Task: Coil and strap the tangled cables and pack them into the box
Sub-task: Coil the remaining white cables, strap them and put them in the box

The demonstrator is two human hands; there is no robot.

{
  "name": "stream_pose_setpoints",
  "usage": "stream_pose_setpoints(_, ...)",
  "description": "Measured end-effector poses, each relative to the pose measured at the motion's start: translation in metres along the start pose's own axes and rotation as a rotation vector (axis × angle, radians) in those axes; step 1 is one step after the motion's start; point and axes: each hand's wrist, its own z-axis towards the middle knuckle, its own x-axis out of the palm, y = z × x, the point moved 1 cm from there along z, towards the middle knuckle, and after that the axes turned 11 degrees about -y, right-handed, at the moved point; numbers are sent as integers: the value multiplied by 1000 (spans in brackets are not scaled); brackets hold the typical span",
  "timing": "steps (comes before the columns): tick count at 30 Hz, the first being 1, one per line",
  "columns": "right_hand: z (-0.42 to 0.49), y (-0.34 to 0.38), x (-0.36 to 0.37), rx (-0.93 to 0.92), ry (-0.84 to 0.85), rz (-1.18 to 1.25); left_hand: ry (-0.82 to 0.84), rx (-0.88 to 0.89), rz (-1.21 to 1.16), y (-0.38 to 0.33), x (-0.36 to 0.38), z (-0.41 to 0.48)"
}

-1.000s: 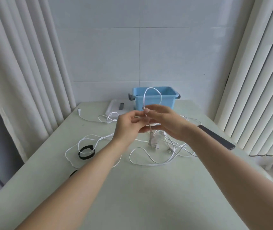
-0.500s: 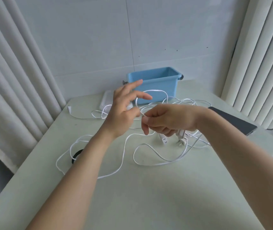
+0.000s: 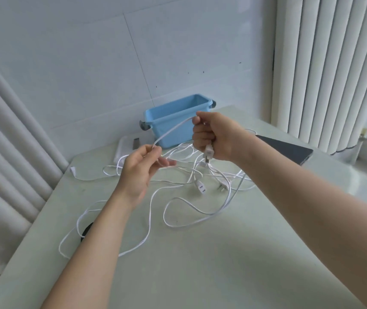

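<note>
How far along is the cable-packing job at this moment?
Done: nothing yet; no coil is strapped, and none shows in the blue box. In hand: the right hand grips one white cable near its plug, the left hand pinches it further along, a stretch spanning between them. Left: the tangle on the table to coil, the black strap to apply, then packing.

The white cable [image 3: 171, 130] I am holding is showing a smooth, faintly shiny plastic sheath. At 12 o'clock the blue box [image 3: 178, 138] is gleaming as glossy plastic. The pale desk [image 3: 222, 253] is looking smooth and matt; the wall tiles [image 3: 89, 63] are shining, the curtain [image 3: 334, 63] at 2 o'clock hanging as matt cloth.
</note>
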Motion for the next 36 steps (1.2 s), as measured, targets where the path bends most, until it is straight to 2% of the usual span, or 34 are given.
stream_pose_setpoints(3,6,4,-3,18,-38,318,-17,-19,-3,2,3,1)
stream_pose_setpoints(7,12,25,-21,-97,-202,527,-107,96,348,5,-5,5)
stream_pose_setpoints(9,12,38,-33,-184,-280,492,-110,139,404,3,-11,7)
stream_pose_setpoints(11,13,44,-41,-265,-336,418,-26,213,455,0,-12,9)
stream_pose_setpoints(15,15,36,-36,-357,-266,303,62,304,638,-2,-15,11)
stream_pose_setpoints(19,16,22,-30,-413,-251,-30,196,259,760,-17,-14,-1)
stream_pose_setpoints(25,10,-14,-10,-441,-61,-508,424,199,615,-44,-13,-12)
stream_pose_setpoints(27,6,-25,-3,-458,41,-643,439,232,543,-52,-11,-16)
stream_pose_setpoints(29,-1,-36,5,-437,184,-725,380,260,451,-58,-11,-17)
stream_pose_setpoints(32,-13,-46,14,-266,434,-740,238,314,350,-62,-14,-13)
stream_pose_setpoints(36,-26,-50,20,-88,560,-628,70,266,196,-54,-26,-3)
